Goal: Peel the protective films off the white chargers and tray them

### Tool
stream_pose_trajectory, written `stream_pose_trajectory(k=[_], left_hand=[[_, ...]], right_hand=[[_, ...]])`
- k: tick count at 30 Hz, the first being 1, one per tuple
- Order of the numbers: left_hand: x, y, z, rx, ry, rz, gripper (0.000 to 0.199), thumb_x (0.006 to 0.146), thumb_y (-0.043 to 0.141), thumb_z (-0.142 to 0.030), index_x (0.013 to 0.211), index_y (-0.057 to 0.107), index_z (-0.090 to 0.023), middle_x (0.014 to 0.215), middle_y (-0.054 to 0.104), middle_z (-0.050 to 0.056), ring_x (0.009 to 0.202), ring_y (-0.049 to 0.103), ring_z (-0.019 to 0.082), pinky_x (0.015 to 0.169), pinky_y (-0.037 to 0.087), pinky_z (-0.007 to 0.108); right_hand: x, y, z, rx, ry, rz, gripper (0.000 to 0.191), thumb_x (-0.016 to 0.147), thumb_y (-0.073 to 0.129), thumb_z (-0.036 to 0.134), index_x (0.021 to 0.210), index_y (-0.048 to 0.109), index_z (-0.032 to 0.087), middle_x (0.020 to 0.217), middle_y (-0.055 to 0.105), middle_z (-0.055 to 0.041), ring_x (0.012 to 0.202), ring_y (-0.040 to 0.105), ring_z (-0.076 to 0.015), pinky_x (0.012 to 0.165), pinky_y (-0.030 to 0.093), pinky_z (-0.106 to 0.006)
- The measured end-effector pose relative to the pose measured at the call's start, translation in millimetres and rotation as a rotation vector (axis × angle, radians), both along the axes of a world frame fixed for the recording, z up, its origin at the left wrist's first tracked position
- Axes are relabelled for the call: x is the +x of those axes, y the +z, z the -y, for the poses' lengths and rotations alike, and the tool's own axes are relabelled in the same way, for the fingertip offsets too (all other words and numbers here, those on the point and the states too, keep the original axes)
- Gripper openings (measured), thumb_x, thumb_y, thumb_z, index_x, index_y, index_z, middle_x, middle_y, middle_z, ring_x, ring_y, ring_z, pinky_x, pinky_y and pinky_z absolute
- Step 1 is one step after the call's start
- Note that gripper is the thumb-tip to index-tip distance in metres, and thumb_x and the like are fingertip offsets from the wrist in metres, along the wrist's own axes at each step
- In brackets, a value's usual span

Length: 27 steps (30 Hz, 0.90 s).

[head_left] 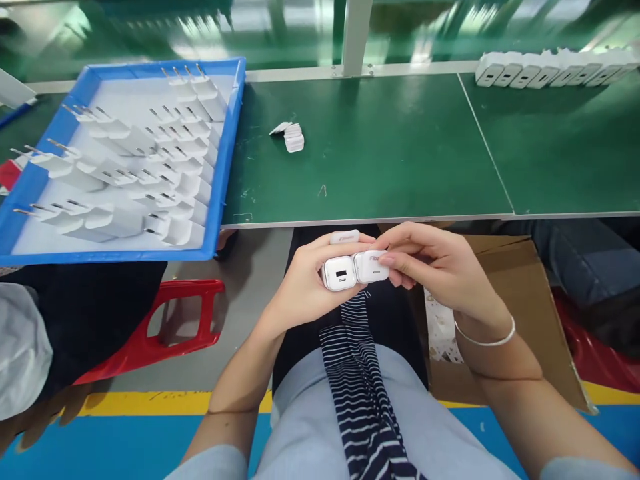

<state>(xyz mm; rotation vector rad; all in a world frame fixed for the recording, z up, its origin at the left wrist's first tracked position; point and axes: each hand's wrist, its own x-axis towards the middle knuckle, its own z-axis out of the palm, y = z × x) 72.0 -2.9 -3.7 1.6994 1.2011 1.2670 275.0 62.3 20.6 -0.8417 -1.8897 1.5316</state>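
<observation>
In front of my lap, my left hand (303, 279) is wrapped round white chargers. One charger (340, 273) faces me with a wide dark port above a narrow one. Beside it, touching, is a white piece with grey lettering and a single slot (371, 268), perhaps a face cover on a second charger; I cannot tell whether it is fixed. My right hand (443, 273) is closed, its thumb and fingers pinching that piece's right edge. Another small white lettered piece (345, 237) shows at the upper edge of my left hand, partly hidden by fingers.
A blue tray (226, 160) of several white chargers, pins up, stands at the left of the green bench (390, 153). A small stack of white pieces (294, 138) lies mid-bench. More chargers (543, 70) line the back right. Below are a cardboard box (520, 320) and red stool (200, 287).
</observation>
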Motion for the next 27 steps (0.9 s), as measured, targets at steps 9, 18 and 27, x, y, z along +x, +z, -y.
stream_pose_trajectory(k=[9,18,27], left_hand=[[0.9,0.2,2.6,-0.012,-0.030,-0.025,0.050,0.073,0.079,-0.005,0.118,0.074,-0.025,0.124,0.073,0.006,0.109,0.071,0.022,0.097,0.058,0.035],[0.8,-5.3,3.0,0.043,-0.025,-0.017,0.050,0.071,0.080,-0.002,0.117,0.074,-0.022,0.122,0.074,0.007,0.107,0.072,0.021,0.095,0.060,0.034],[0.5,-5.2,2.2,0.061,-0.037,-0.029,0.045,0.075,0.080,-0.006,0.115,0.074,-0.024,0.120,0.075,0.007,0.108,0.073,0.021,0.094,0.061,0.034]], right_hand=[[-1.3,3.9,-3.4,0.077,0.045,0.056,0.011,0.094,0.067,0.026,0.085,0.073,0.024,0.057,0.061,0.0058,0.044,0.052,-0.0057,0.041,0.040,-0.018],[-0.3,6.8,-6.4,0.106,0.118,0.096,0.008,0.094,0.066,0.020,0.088,0.070,0.022,0.059,0.062,0.0063,0.045,0.053,-0.0046,0.041,0.039,-0.017],[1.0,5.3,-5.5,0.134,0.140,0.104,0.005,0.095,0.066,0.018,0.092,0.070,0.020,0.058,0.061,0.0063,0.046,0.053,-0.0048,0.041,0.039,-0.018]])
